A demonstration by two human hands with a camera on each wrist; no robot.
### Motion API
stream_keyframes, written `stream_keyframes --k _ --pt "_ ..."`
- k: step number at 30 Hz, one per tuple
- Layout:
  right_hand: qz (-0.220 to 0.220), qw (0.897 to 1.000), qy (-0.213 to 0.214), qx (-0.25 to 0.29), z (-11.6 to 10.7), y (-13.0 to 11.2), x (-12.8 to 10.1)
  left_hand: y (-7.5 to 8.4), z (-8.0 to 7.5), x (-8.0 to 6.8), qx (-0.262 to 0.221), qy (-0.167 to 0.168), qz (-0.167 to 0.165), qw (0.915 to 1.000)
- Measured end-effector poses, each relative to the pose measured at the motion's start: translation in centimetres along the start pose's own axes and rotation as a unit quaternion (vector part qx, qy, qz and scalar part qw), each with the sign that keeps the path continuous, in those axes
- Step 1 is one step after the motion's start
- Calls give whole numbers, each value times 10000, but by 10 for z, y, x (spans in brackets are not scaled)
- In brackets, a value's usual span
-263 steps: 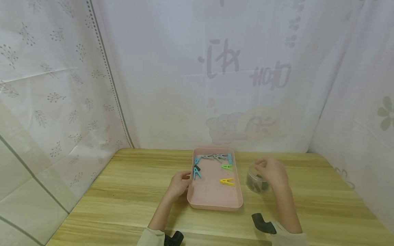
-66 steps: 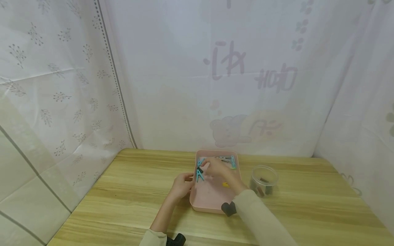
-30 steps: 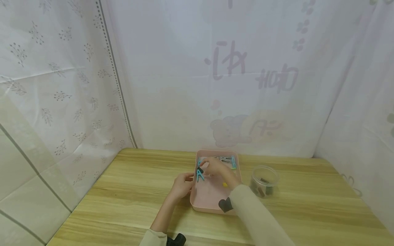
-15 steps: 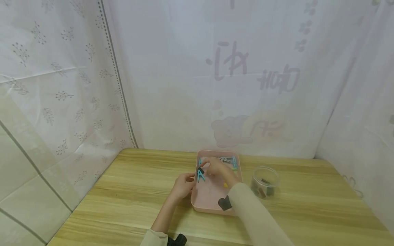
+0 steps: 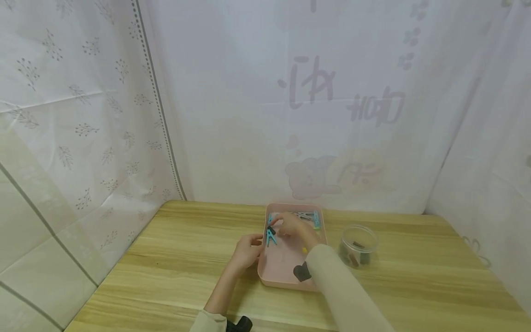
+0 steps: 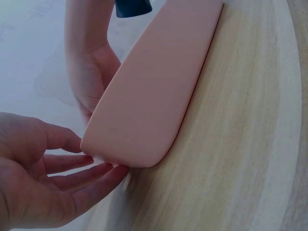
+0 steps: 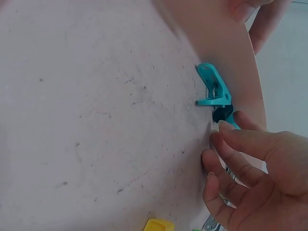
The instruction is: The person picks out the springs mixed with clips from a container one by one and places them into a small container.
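A pink tray lies on the wooden table with several clothes pegs in it. My left hand rests against the tray's left outer wall, its fingers straight. My right hand reaches into the tray's far left part. In the right wrist view its bent fingertips are at a black peg beside a teal peg by the tray wall. A pinch on the peg does not show. More pegs lie along the tray's far edge.
A clear round jar with dark pegs inside stands right of the tray. A yellow peg lies on the tray floor near my right forearm. White curtains close in the table at the back and on both sides.
Over the last second both hands have stayed almost still. Earlier, my right hand came from the jar across into the tray, and the green peg is hidden under it.
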State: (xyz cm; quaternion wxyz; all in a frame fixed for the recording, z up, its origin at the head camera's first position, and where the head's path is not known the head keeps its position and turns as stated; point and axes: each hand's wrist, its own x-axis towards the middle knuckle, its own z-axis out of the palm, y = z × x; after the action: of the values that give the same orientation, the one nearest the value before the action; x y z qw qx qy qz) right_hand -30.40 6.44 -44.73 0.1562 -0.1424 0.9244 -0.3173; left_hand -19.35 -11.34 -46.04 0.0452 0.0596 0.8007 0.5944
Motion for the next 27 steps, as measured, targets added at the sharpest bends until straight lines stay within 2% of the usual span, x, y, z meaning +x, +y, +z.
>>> stream_keyframes --k 11,27 --pt "-266 9995 -50 -155 2 -1 3 -4 0 1 -62 -135 123 9998" --pt "-93 9999 -79 -88 3 -1 4 -2 1 1 -76 -12 93 9999"
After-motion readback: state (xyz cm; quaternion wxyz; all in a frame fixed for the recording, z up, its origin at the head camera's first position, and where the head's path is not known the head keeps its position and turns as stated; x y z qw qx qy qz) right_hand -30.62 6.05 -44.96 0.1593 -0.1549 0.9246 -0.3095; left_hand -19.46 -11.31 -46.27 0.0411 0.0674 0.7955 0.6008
